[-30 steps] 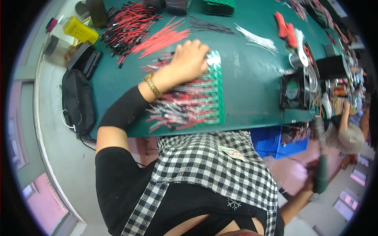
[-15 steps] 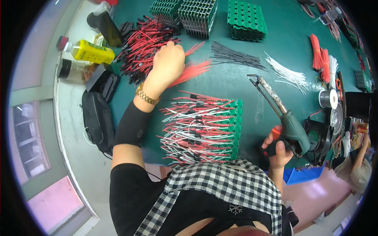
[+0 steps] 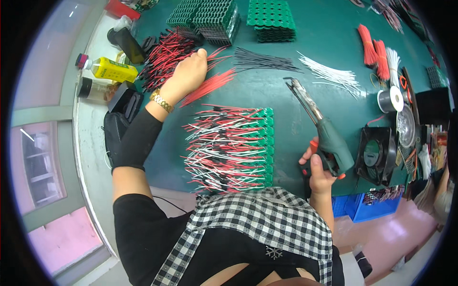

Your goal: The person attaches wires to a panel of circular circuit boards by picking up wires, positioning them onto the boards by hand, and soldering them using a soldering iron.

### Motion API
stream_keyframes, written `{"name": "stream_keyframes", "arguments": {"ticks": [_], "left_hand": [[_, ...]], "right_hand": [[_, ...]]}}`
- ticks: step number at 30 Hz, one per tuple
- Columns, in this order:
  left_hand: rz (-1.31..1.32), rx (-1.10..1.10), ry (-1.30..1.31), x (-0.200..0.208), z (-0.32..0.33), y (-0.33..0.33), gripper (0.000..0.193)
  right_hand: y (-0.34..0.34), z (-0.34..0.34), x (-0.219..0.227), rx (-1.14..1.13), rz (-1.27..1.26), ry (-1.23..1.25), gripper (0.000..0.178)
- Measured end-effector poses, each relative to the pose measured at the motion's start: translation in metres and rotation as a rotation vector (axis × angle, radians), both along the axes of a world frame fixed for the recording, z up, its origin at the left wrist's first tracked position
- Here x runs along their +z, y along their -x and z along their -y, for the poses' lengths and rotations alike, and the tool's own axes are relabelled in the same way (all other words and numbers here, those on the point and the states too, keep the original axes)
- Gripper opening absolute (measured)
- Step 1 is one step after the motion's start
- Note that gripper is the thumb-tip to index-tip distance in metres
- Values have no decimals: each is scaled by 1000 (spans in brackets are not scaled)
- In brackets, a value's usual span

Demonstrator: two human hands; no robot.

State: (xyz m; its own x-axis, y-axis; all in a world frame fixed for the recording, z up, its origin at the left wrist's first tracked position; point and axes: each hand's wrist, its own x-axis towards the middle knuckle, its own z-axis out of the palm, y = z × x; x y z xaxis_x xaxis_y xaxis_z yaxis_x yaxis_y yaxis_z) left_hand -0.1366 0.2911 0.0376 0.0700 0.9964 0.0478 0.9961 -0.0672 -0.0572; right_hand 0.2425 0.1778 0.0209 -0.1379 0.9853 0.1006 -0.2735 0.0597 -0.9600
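Note:
My left hand (image 3: 191,71) is closed over the right edge of a pile of red and black wires (image 3: 164,59); its fingertips are hidden. Loose red wires (image 3: 210,86) lie beside and under it. My right hand (image 3: 317,174) grips a dark green soldering gun (image 3: 334,148) with an orange trigger, its metal tip pointing up and left above the table. Nearer me, between the hands, lies a row of green circuit boards (image 3: 268,148) with red and white wires (image 3: 224,148) fanning out to the left.
Bundles of black wires (image 3: 265,60) and white wires (image 3: 331,74) lie beyond the boards. Stacked green boards (image 3: 271,19) stand at the back. To the right are a black fan (image 3: 377,155) and a solder spool (image 3: 390,99). A yellow bottle (image 3: 114,70) stands left.
The whole view has shifted, so most things sit further left. The soldering gun has moved left, away from the fan, uncovering more of it. My left hand stays by the wire pile.

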Motion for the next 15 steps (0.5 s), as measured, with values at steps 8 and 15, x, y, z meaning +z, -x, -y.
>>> {"name": "stream_keyframes", "arguments": {"ticks": [8, 15], "left_hand": [[-187, -168, -62, 35, 24, -24, 10], [-753, -593, 7, 104, 15, -39, 10]], "right_hand": [[-11, 20, -7, -27, 5, -41, 29], [-14, 26, -16, 46, 78, -74, 30]]}}
